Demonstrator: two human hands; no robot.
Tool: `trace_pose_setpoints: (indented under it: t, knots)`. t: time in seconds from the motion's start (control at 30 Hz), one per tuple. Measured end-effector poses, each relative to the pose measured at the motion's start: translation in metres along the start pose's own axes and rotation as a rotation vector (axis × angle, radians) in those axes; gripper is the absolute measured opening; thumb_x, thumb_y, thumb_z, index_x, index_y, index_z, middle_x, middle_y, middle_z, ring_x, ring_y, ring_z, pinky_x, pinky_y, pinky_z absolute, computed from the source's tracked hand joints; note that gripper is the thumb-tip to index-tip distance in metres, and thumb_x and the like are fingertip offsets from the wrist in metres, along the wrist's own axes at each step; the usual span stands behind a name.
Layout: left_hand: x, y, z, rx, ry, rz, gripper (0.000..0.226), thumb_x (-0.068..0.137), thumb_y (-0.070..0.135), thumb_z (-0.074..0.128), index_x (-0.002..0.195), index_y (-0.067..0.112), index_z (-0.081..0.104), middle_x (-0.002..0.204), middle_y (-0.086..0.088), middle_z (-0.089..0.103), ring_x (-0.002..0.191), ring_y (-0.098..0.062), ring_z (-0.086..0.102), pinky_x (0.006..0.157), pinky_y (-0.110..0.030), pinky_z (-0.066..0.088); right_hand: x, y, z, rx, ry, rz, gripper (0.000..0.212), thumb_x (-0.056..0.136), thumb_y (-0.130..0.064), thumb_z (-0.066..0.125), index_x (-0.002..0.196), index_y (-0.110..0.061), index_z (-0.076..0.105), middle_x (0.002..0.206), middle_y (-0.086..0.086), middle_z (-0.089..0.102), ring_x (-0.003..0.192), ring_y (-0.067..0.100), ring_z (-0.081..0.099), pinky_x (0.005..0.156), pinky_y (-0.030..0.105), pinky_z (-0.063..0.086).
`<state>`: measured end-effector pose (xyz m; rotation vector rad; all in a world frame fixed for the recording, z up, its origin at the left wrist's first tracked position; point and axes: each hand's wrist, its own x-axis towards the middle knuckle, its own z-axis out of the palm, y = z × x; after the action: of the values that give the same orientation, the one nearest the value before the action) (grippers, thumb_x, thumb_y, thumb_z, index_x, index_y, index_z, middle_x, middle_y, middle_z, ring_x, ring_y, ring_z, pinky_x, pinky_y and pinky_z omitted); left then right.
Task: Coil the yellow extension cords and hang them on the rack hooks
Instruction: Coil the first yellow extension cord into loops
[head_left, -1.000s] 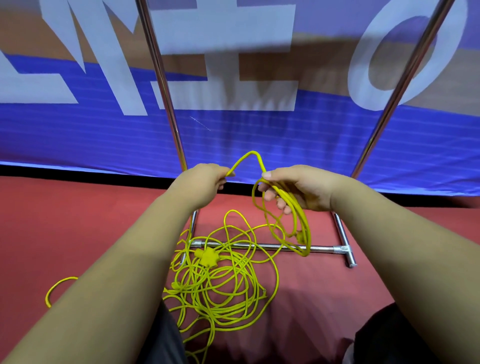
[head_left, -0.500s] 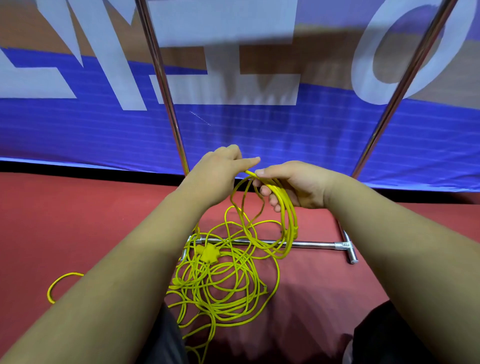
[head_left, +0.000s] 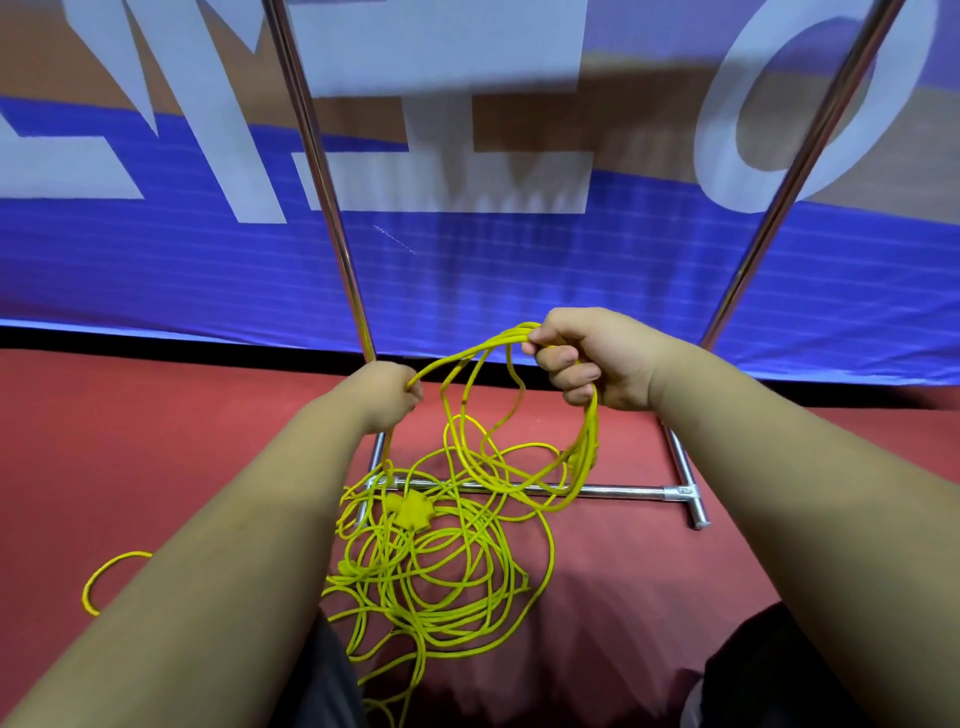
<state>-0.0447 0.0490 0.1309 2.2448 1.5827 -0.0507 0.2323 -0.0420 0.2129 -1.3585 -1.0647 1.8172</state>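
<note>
A tangled heap of yellow extension cord (head_left: 441, 582) lies on the red floor between my arms, with a yellow socket block (head_left: 413, 508) on top of it. My right hand (head_left: 587, 358) grips a bundle of several coiled loops (head_left: 584, 452) that hang down in front of the rack's base bar. My left hand (head_left: 387, 397) pinches a single strand of the same cord, which runs up and right to the right hand. The rack's hooks are out of view.
The chrome rack has two uprights (head_left: 322, 171) (head_left: 800, 171) and a low base bar (head_left: 618, 489) with a T-joint foot at the right. A blue banner with white letters (head_left: 467, 270) hangs behind it. A loose cord end (head_left: 96, 577) curls on the floor at the left.
My left hand has drawn back down and left from the right hand, pulling a strand taut. My right hand has stayed near the same height and holds more loops.
</note>
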Motion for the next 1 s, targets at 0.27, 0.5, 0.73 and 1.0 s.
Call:
trace_pose_setpoints:
  t: [0.27, 0.5, 0.73, 1.0]
  knots:
    - [0.005, 0.005, -0.008, 0.025, 0.14, 0.037, 0.021, 0.102, 0.011, 0.047, 0.091, 0.025, 0.059, 0.088, -0.002, 0.066, 0.082, -0.028, 0.062, 0.075, -0.039, 0.052, -0.003, 0.003, -0.006, -0.111, 0.043, 0.01, 0.03, 0.1, -0.046, 0.064, 0.098, -0.017, 0.063, 0.059, -0.006, 0.032, 0.041, 0.009, 0.026, 0.045, 0.025, 0.027]
    - [0.006, 0.009, -0.008, 0.037, 0.203, 0.037, 0.016, 0.108, 0.017, 0.042, 0.109, 0.014, 0.058, 0.094, 0.002, 0.058, 0.084, -0.029, 0.058, 0.071, -0.038, 0.049, -0.005, 0.003, -0.01, -0.083, -0.076, 0.047, 0.018, 0.102, -0.034, 0.064, 0.089, -0.027, 0.073, 0.067, -0.007, 0.034, 0.045, 0.006, 0.022, 0.045, 0.022, 0.021]
    - [0.002, 0.001, -0.019, -0.084, 0.253, -0.053, 0.02, 0.104, 0.015, 0.043, 0.107, 0.016, 0.062, 0.103, -0.003, 0.067, 0.089, -0.029, 0.063, 0.077, -0.042, 0.056, -0.008, 0.005, -0.001, -0.249, -0.105, 0.149, 0.019, 0.103, -0.031, 0.065, 0.103, -0.012, 0.069, 0.063, -0.007, 0.031, 0.043, 0.005, 0.021, 0.042, 0.019, 0.017]
    - [0.002, -0.01, -0.006, -0.126, 0.069, -0.034, 0.018, 0.104, 0.028, 0.06, 0.097, 0.021, 0.074, 0.098, -0.002, 0.074, 0.097, -0.022, 0.066, 0.084, -0.033, 0.05, -0.002, -0.001, -0.002, 0.015, -0.028, 0.037, 0.018, 0.106, -0.024, 0.053, 0.092, -0.017, 0.061, 0.058, -0.011, 0.025, 0.039, 0.003, 0.018, 0.039, 0.02, 0.012]
